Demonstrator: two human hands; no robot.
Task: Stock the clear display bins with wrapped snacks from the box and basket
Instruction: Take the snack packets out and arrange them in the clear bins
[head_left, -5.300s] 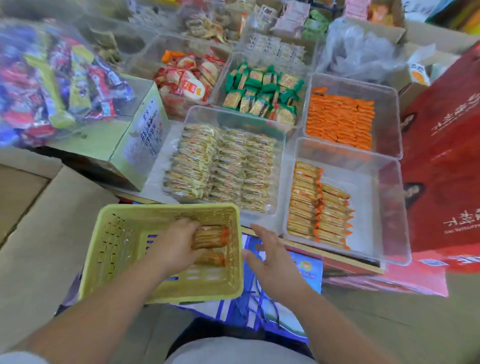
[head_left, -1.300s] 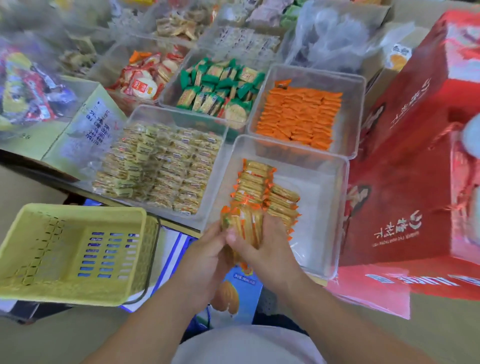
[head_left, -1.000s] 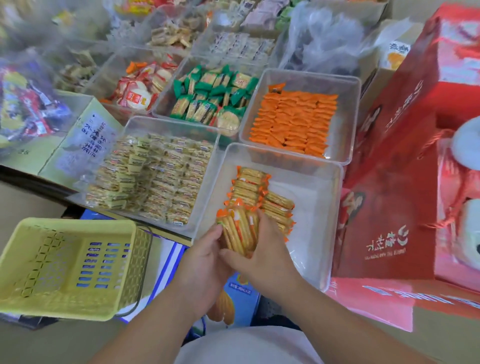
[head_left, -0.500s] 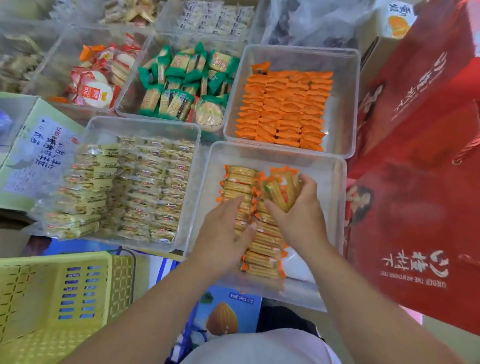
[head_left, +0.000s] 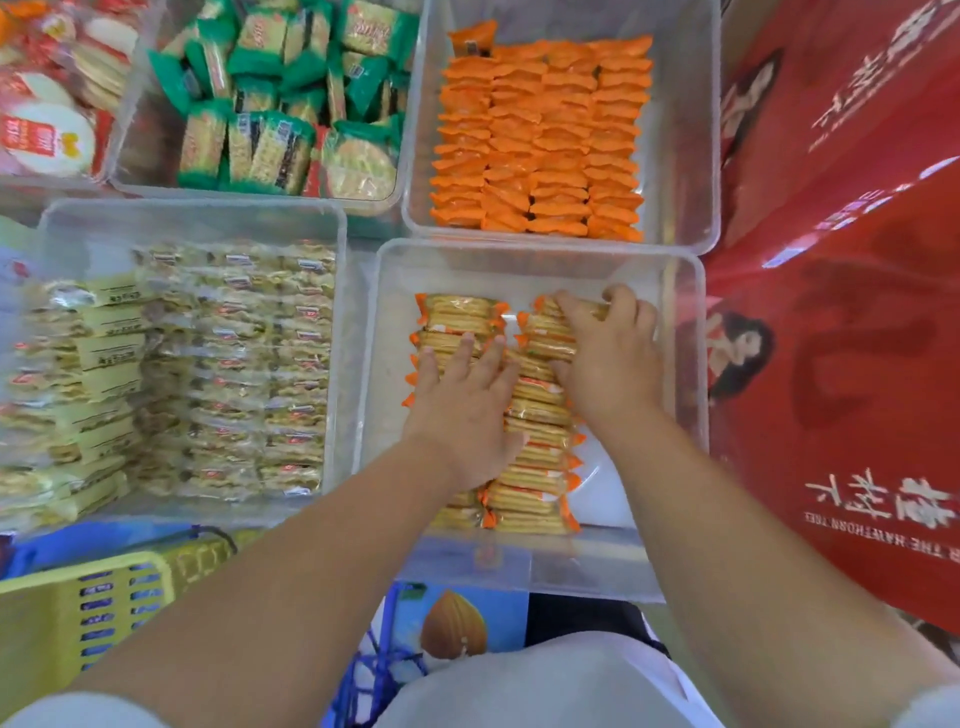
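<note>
In the head view, the clear bin (head_left: 685, 364) holds 2 columns of orange-ended biscuit packs (head_left: 535, 467). They run from its near edge toward its far edge and keep to the left half, so the floor along the right wall is bare. The left hand (head_left: 462, 410) lies flat on the left column, fingers straight and slightly spread, pressing down. The right hand (head_left: 608, 358) curls thumb and fingers round a small bundle (head_left: 550, 332) of packs at the far end of the right column, pinching them together on edge.

The main risk is probably at release. Nothing props the right column on its open side, so the slick wrappers could fan out and topple toward the bare right wall, spoiling the row. A hard press from the left hand could skew the left column or crack the biscuits. Only part of the yellow basket (head_left: 78, 613) shows, beyond the bin's near left corner, with no packs visible in it.
</note>
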